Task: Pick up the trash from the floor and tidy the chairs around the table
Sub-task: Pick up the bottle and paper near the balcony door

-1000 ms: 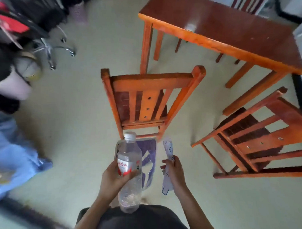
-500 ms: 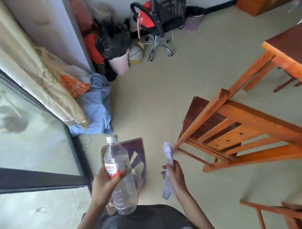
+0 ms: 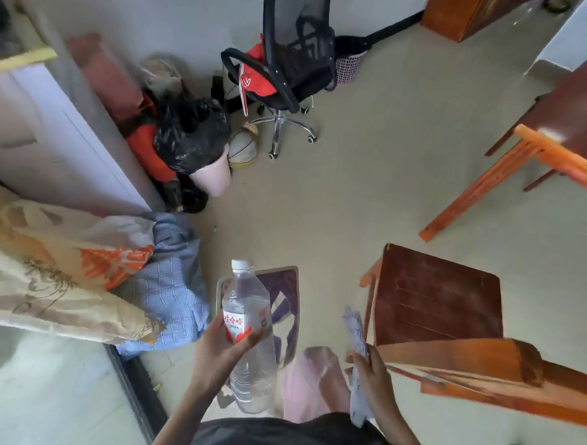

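Note:
My left hand [image 3: 219, 351] grips a clear plastic bottle [image 3: 248, 337] with a red and white label and a white cap, held upright in front of me. My right hand [image 3: 368, 371] holds a crumpled strip of printed paper [image 3: 356, 331]. On the floor just beyond both hands lies a flat purple and white sheet [image 3: 283, 295], and a pink plastic bag [image 3: 308, 379] lies below it. A wooden chair [image 3: 439, 300] stands close on my right, its backrest touching my right hand's side. The wooden table [image 3: 560, 151] corner shows at the right edge.
A pink bin lined with a black bag [image 3: 201, 152] stands by the wall, next to a ball [image 3: 243, 149]. A black office chair [image 3: 291, 69] with red cloth and a small mesh basket [image 3: 349, 66] are behind it. Folded bedding [image 3: 84, 275] lies at left.
My view has swung left, away from the table and chairs toward the bin by the wall. Both hands keep the bottle and the paper; a pink bag has come into view.

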